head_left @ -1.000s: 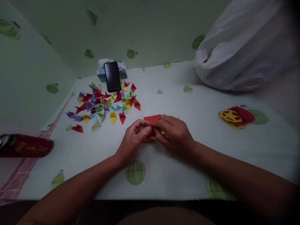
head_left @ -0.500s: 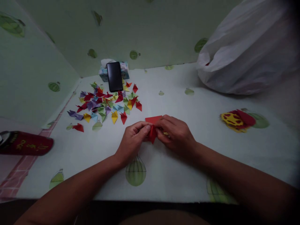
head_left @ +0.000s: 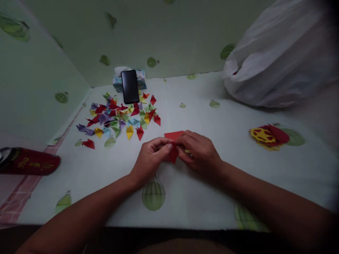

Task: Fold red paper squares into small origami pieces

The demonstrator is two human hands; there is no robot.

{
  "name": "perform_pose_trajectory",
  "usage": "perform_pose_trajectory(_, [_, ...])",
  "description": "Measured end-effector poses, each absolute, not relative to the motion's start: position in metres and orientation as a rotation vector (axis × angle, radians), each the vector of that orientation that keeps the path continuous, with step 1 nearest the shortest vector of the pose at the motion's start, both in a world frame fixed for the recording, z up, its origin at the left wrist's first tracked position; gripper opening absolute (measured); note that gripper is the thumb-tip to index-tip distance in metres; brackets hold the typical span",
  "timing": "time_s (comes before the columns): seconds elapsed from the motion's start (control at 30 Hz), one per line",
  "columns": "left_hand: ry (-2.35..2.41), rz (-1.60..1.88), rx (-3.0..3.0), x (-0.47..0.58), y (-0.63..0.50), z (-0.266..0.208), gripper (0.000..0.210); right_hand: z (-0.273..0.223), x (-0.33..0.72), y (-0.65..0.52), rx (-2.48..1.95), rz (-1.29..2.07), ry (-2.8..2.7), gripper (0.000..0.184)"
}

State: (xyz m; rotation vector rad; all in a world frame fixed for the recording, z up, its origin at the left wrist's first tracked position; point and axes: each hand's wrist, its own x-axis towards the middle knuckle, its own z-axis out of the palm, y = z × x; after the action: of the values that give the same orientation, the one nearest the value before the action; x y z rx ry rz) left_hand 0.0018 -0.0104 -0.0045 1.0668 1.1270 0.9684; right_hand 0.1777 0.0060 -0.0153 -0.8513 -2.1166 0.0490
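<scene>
Between my fingers is a piece of red origami paper (head_left: 173,155), partly folded, with a flat edge on its far side and a point toward me. My left hand (head_left: 153,153) pinches its left side between thumb and forefinger. My right hand (head_left: 200,150) grips the right side, its fingertips meeting the left thumb at the middle fold. Both hands hide much of the paper. A bit of yellow shows under the right fingers; I cannot tell what it is. Beyond my left hand lies a pile of folded paper cranes (head_left: 129,132) in several colours.
A black phone (head_left: 130,86) leans on a tissue box (head_left: 141,78) behind the cranes. At the left edge lies a red can (head_left: 37,161). A white plastic bag (head_left: 267,67) bulges at the back right. Nearer, red and yellow cut-out pieces (head_left: 262,134) lie on the patterned tablecloth (head_left: 201,208).
The fingers have shifted slightly on the red paper, and its near part looks flatter and turned a little. Both hands keep their hold in nearly the same place.
</scene>
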Motion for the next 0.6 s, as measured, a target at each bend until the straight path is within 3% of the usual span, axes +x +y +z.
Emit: perform_pose_trajectory(0.6, [1.052, 0.978, 0.955, 0.0028, -0.0094, -0.0051, 0.015, -0.0151, 0.178, 0.0074, -0.822, 0.048, -2.123, 0.019])
